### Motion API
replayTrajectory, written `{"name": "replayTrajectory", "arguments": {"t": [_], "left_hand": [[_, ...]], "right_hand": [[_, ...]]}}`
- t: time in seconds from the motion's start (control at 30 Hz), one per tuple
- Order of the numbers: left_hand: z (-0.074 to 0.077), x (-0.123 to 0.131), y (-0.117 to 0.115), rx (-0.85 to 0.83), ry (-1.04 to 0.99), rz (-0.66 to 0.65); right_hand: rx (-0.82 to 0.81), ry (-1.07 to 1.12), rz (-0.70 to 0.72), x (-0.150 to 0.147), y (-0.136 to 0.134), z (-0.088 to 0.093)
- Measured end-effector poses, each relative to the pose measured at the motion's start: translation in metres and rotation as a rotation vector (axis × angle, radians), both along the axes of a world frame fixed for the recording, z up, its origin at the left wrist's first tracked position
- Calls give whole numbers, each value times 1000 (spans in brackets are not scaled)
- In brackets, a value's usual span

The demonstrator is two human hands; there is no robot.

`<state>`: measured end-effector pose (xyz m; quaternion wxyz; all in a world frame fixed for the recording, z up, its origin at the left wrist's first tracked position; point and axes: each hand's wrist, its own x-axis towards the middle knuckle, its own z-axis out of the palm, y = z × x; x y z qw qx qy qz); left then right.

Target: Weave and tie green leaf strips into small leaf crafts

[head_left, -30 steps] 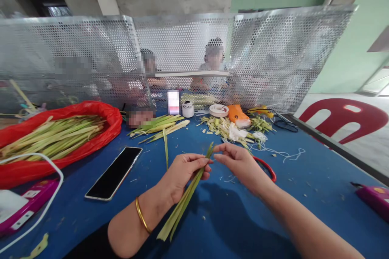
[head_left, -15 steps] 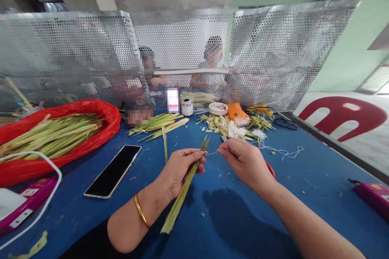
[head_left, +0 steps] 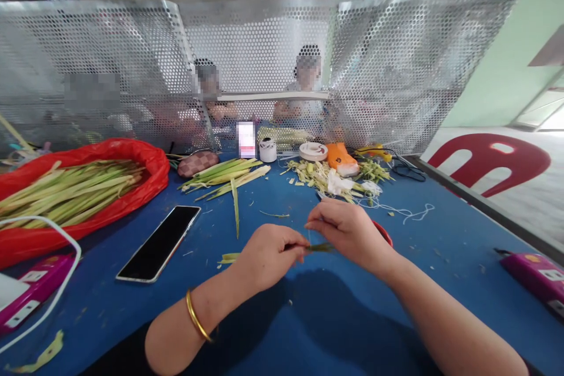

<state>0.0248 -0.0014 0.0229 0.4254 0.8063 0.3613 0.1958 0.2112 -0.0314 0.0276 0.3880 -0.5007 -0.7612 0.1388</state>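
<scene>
My left hand (head_left: 264, 255) is closed round a thin bundle of green leaf strip (head_left: 321, 247), which lies almost level. Its narrow tip sticks out to the right of my fingers, and the broad end (head_left: 229, 258) shows behind my wrist. Just above that tip, my right hand (head_left: 352, 232) pinches a fine pale thread (head_left: 309, 236), which runs down to the bundle. A curved red piece (head_left: 383, 234) lies on the table, mostly hidden behind my right hand. A single leaf strip (head_left: 235, 208) rests beyond my left hand.
A red plastic bag (head_left: 152, 164) full of leaf strips is at left, beside a phone (head_left: 159, 244). Leaf scraps (head_left: 312, 176), tangled thread (head_left: 414, 211) and a tape roll (head_left: 313, 151) lie toward the perforated metal screen (head_left: 259, 41). People sit behind it. Purple power strips flank me.
My left hand has turned the leaf bundle from upright slant to nearly level, tip pointing right. My right hand has come slightly left with the thread, which now runs downward. The view has shifted slightly.
</scene>
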Motion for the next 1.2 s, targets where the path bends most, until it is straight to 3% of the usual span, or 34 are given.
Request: {"name": "replayTrajectory", "arguments": {"t": [0.1,0.23,0.4,0.6,0.77,0.9,1.1,1.2], "left_hand": [[7,-3,1,-3,-81,-15],[12,-4,6,26,-208,110],[9,-4,11,80,-241,324],[3,-5,13,156,-217,373],[0,-6,12,254,-61,337],[-5,-7,13,415,0,250],[2,-8,11,404,11,-134],[9,-9,11,278,-75,-96]], "right_hand": [[-198,214,-61,4,9,-6],[-362,407,-37,-2,15,-18],[-33,62,-35,-24,-2,-23],[260,-279,6,-33,-17,-20],[331,-436,29,-37,-18,-25],[306,-367,-3,-33,-19,-21],[-26,51,-62,-8,-2,-10],[-223,235,-67,-2,10,-14]]}}
